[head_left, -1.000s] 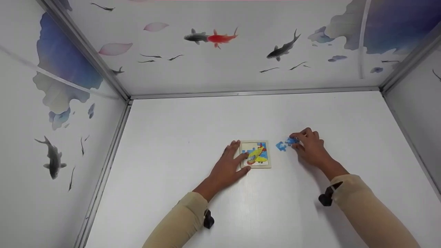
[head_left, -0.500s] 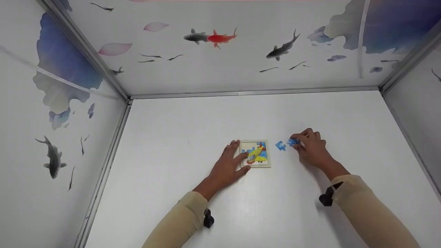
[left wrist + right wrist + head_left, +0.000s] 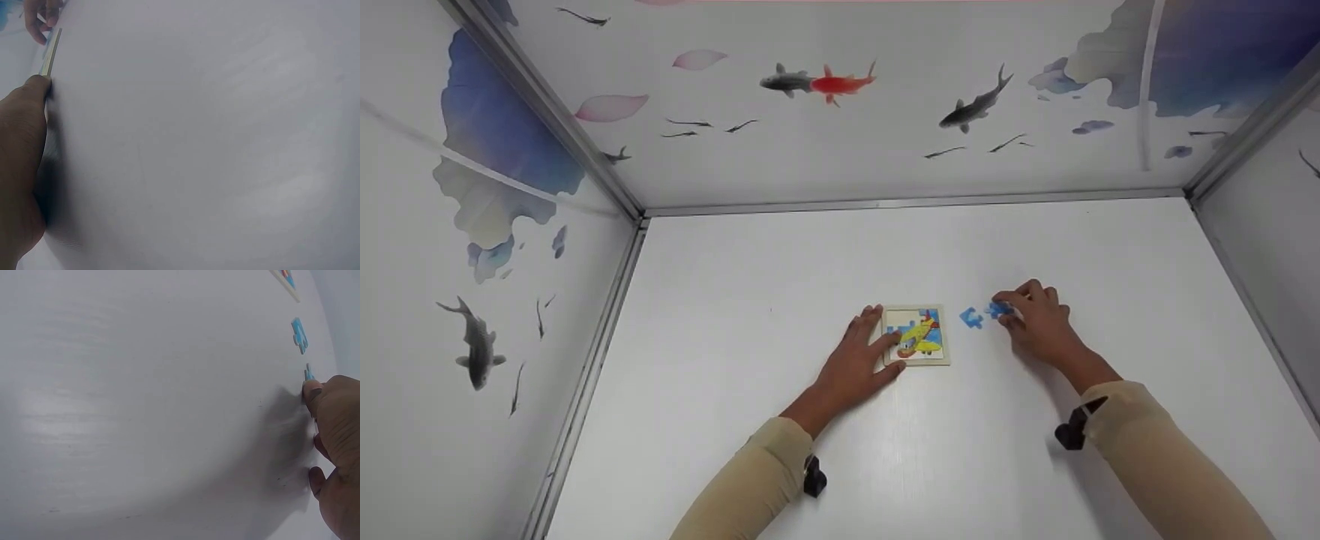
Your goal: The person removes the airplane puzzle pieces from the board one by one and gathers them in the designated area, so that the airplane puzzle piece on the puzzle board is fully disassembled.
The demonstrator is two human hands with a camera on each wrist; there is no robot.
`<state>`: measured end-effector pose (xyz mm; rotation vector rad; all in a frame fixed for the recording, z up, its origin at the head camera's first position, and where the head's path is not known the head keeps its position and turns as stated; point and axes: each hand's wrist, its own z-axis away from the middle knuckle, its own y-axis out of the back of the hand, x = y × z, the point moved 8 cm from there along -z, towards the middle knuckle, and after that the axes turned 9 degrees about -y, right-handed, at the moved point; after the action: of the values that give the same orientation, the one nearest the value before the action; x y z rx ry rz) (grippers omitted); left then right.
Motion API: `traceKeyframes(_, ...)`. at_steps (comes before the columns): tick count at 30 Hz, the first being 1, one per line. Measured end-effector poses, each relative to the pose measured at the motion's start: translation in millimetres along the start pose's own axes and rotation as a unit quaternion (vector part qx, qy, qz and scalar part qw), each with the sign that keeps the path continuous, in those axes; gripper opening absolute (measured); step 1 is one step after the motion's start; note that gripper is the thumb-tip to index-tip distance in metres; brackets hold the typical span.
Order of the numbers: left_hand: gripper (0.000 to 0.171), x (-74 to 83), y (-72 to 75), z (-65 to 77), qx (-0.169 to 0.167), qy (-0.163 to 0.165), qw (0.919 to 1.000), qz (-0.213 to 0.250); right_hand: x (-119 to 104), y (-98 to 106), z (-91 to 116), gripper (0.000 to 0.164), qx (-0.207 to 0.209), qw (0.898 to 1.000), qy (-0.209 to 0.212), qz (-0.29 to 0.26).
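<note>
From the head view: there's a square, pale wooden puzzle board (image 3: 946,337) lying flat on a glossy white tabletop (image 3: 735,300), and it's partly filled in with a yellow cartoon plane with a red tail (image 3: 919,337) on blue. Its upper left section is bare wood. The left hand (image 3: 851,367) is over the board's left side, fingers fairly straight and loosely spread, index on the picture, thumb at the bottom edge. It's resting on the thing rather than gripping it.

Just off the board's right side sits a loose flat blue jigsaw piece (image 3: 970,318), nothing touching it. A bit further right of the board, the right hand (image 3: 1041,322) has a second flat blue jigsaw piece (image 3: 997,308) pinched between thumb and fingertips, so pretty narrow. Both arms are in rolled tan sleeves (image 3: 1162,450). Way behind the board is a white wall printed with a red fish (image 3: 844,82) among dark ones.

Left wrist cam: mostly tabletop, with the left thumb at the board's thin edge and the right hand past it. Can't make out the other left fingers.

Right wrist cam: board's corner up top, loose piece near it, then the pinched piece, mostly hidden by the fingers.
</note>
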<state>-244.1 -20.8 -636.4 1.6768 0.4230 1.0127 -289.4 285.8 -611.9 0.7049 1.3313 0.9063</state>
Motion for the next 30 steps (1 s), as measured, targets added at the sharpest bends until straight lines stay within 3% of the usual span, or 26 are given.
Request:
traceKeyframes(16,0.063,-1.0,-0.3,0.5,0.000,0.002,0.9999,0.013,-6,-4,-5,0.043,-0.008,0.999,-0.035,-0.001)
traceKeyframes(30,0.064,-0.3,1.3,1.0,-0.004,0.010,0.9999,0.008,-33,-12,-14,0.048,-0.010,0.999,-0.031,-0.003)
